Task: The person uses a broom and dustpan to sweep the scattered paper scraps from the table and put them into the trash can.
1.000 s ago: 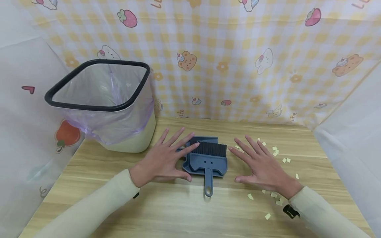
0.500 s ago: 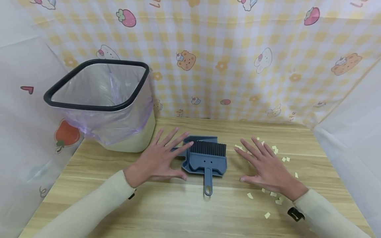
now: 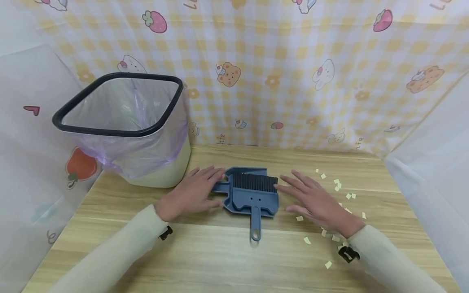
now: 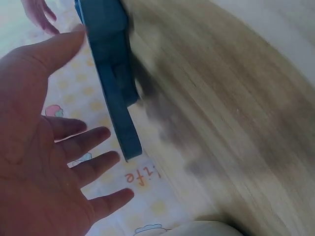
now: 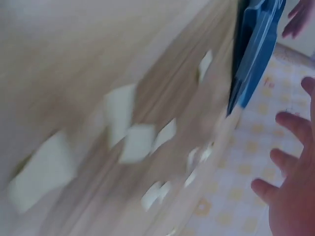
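left hand is hovering wide near the dustpan; right hand is hovering wide beside the brush, near scraps.

The word "life" is printed on the yellow-checked cloth, sideways at two spots near its lower edge; lettering at the top is cut off, perhaps starting "Li".

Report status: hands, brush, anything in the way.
Left hand empty, near dustpan. Right hand empty, near brush. Brush lying on dustpan. Scraps beside right hand; nothing evidently blocking.
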`<action>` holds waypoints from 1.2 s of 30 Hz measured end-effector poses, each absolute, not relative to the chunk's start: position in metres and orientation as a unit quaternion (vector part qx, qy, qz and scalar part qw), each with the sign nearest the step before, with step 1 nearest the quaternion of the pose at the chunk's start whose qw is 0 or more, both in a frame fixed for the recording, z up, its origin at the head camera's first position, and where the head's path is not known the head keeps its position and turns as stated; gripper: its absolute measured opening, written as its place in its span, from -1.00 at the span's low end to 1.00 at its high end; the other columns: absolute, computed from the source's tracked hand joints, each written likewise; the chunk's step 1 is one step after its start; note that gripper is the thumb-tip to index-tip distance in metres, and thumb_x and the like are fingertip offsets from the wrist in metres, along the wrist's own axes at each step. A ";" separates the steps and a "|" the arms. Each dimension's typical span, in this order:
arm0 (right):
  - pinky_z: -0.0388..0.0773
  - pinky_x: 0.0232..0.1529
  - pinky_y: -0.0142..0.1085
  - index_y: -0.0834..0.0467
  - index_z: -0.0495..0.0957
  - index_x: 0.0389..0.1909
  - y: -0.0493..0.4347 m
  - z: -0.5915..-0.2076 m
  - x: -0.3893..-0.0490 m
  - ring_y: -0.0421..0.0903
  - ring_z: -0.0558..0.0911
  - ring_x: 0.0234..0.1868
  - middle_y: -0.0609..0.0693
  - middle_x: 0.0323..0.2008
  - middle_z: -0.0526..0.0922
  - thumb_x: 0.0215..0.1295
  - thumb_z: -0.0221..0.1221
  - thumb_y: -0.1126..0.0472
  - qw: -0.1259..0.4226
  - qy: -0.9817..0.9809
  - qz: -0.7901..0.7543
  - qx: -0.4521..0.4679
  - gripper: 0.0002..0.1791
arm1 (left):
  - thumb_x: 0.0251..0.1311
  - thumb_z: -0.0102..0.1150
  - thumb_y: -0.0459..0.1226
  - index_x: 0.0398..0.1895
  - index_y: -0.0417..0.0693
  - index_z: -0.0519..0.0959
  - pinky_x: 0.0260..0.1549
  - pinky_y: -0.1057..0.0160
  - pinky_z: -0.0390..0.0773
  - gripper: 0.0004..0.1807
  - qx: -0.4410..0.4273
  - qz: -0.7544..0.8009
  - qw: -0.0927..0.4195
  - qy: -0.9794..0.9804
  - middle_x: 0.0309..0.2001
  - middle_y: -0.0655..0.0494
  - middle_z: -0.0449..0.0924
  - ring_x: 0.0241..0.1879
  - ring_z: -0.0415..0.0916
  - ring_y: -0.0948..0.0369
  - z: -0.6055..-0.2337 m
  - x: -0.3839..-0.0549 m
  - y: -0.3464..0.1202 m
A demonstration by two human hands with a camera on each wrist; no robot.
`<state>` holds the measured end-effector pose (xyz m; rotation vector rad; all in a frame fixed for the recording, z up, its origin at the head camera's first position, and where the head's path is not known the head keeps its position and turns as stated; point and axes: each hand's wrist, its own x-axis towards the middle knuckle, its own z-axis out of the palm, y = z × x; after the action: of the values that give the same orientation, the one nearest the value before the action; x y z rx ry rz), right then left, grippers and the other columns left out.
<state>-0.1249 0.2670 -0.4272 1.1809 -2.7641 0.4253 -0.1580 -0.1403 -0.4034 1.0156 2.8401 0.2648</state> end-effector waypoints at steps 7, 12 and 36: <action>0.22 0.56 0.28 -0.10 0.51 0.59 0.233 -0.428 -0.138 0.32 0.22 0.67 0.06 0.64 0.38 0.76 0.04 -0.15 0.041 -0.865 0.135 0.482 -0.46 | 0.37 0.49 0.02 0.72 -0.23 0.22 0.45 -0.31 0.39 0.02 0.307 0.116 0.088 0.940 0.52 -0.24 0.46 0.48 0.43 -0.22 -0.408 -0.166 -0.137; 0.37 0.48 0.30 -0.21 0.55 0.55 0.215 -0.429 -0.143 0.33 0.30 0.63 0.07 0.61 0.43 0.70 0.19 0.01 0.042 -0.841 0.105 0.529 -0.52 | 0.39 0.45 -0.05 0.67 -0.26 0.30 0.39 -0.27 0.47 -0.08 0.299 0.126 0.096 0.941 0.50 -0.27 0.48 0.42 0.49 -0.22 -0.413 -0.167 -0.135; 0.63 0.28 0.05 -0.22 0.71 0.32 0.182 -0.425 -0.151 0.14 0.51 0.44 0.04 0.57 0.47 0.46 0.40 0.29 0.017 -0.837 -0.003 0.548 -0.50 | 0.50 0.39 -0.10 0.51 -0.20 0.53 0.26 -0.10 0.63 -0.37 0.298 0.120 0.087 0.943 0.34 -0.13 0.63 0.27 0.62 -0.07 -0.422 -0.174 -0.121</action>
<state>-0.1509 0.1823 -0.4249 1.7021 -2.5998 -0.0084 -0.1736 -0.1207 -0.4221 0.8876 2.8090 0.3563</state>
